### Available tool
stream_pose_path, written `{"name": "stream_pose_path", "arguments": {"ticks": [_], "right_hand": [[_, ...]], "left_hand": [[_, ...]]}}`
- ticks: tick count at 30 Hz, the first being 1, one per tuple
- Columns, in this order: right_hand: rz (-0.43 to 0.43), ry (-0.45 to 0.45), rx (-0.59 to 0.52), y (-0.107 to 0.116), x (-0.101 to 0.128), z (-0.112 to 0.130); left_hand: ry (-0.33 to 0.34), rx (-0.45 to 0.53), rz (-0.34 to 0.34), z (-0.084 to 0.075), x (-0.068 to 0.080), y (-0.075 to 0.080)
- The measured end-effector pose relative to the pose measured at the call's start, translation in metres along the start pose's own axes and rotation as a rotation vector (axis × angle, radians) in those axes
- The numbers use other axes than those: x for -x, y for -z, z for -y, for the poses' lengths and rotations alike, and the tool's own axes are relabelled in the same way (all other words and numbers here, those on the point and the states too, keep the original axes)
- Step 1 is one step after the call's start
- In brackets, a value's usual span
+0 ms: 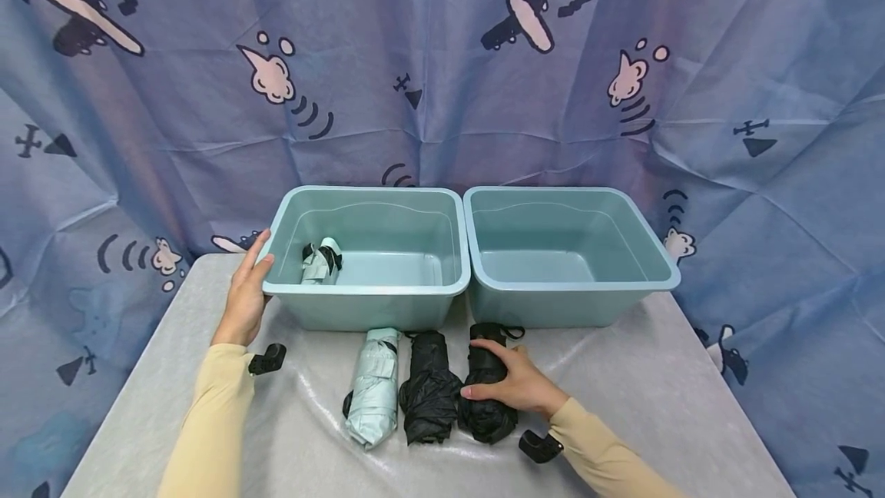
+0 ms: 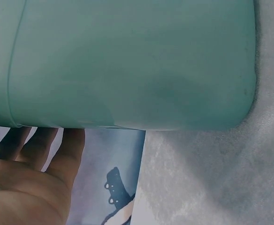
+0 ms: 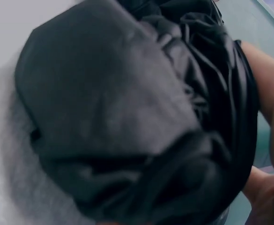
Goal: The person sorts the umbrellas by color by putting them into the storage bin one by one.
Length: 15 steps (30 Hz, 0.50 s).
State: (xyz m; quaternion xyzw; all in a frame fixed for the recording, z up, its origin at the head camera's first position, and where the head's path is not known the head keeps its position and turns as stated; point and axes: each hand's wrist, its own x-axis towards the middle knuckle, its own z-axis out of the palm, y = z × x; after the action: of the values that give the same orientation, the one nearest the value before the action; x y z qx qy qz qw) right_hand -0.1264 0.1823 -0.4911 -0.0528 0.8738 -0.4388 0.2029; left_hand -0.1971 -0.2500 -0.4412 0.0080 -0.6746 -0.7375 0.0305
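Observation:
My left hand [image 1: 243,294] rests against the left end of the left pale green bin [image 1: 366,302], fingers fairly straight along its outside. In the left wrist view those fingers [image 2: 64,157] reach up to the bin's wall. A folded black umbrella [image 1: 487,363] lies rightmost in a row on the table, its strap loop toward the bins. Around it curl the thumb and fingers of my right hand [image 1: 522,383]. The right wrist view is mostly filled by its bunched black cloth [image 3: 118,93]. Beside it lie another folded black umbrella [image 1: 430,390] and a folded pale green umbrella [image 1: 376,390].
A second pale green bin [image 1: 574,306] stands close against the left one. Inside the left bin, a pale green umbrella with a black strap [image 1: 321,262] leans at the left end. Behind the white-covered table [image 1: 290,436] hangs a blue curtain [image 1: 442,98] with airplane prints.

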Motion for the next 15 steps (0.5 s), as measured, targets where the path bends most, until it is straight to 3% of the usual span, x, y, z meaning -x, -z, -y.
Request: {"name": "stream_pose_path", "arguments": {"ticks": [6,12,15], "right_hand": [[-0.018,0.005,-0.027,-0.001,-0.002,0.0],[0.048,0.092,-0.229,0.005,-0.002,-0.006],[0.085,0.088,-0.314,0.01,0.003,-0.008]], "left_hand": [[0.0,-0.002,0.004,0.001,0.0,0.0],[-0.003,-0.002,0.002,0.001,-0.001,0.0],[0.001,-0.006,0.0,0.001,-0.001,0.0]]}}
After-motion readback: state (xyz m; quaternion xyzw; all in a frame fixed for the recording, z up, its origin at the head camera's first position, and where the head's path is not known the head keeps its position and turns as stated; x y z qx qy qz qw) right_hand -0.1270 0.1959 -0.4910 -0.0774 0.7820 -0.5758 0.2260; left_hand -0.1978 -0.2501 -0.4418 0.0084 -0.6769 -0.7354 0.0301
